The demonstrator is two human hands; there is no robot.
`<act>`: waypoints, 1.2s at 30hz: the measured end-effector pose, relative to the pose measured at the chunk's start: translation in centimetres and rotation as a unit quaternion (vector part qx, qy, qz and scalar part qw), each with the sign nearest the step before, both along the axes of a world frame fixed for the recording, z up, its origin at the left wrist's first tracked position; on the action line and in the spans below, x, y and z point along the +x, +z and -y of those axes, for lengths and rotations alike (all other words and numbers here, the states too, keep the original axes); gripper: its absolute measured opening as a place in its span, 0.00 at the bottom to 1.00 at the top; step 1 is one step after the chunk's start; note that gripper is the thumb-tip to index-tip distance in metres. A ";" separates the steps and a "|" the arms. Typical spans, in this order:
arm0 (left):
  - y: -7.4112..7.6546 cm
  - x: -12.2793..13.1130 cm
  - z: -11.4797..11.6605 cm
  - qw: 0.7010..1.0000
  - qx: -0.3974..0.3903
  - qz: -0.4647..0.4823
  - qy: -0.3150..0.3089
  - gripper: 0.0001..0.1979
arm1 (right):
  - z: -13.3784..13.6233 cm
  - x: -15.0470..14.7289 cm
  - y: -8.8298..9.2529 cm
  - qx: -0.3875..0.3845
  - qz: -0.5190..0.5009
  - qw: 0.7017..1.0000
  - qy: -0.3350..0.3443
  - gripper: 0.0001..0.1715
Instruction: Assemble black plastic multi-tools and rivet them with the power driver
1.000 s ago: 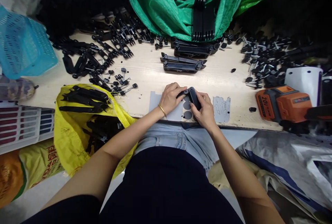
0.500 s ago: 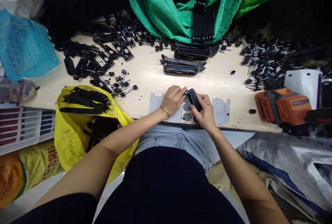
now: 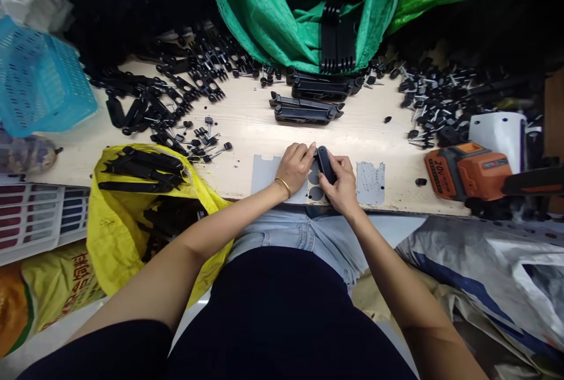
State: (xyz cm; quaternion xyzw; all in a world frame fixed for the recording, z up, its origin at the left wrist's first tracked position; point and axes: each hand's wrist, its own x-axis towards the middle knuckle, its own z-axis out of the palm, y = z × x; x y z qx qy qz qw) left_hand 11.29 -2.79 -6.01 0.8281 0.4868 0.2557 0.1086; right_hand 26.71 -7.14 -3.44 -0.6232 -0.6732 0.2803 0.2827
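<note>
My right hand grips a long black plastic part with rounded ends, tilted over the table edge in front of me. My left hand, with a gold bangle at the wrist, has its fingers bunched at the upper left end of this part. What the left fingertips pinch is too small and hidden to name. Under and beside the hands lies a grey sheet. Dark grey round discs show between the hands. Farther back lie folded black plastic assemblies.
Loose black parts spread at left, and black-headed screws pile at right. An orange power tool sits near the right edge beside a worn grey sheet. A yellow bag hangs at left; a green bag stands behind.
The view has shifted slightly, so the scene sits a little farther left. Both hands stay close together at the black part, with the left fingertips still at its upper end.
</note>
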 end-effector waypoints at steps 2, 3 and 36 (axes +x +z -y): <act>-0.1 -0.7 -0.7 0.998 -0.017 0.045 -0.036 0.16 | -0.1 0.1 0.0 0.004 0.007 1.000 0.007 0.32; -0.1 -1.2 -1.1 0.995 -0.031 0.068 -0.067 0.15 | -0.2 0.3 0.0 0.005 0.007 1.000 0.013 0.32; 1.0 0.2 -2.3 0.978 -0.116 0.151 -0.090 0.13 | -0.4 0.6 0.6 -0.008 -0.010 0.999 0.052 0.42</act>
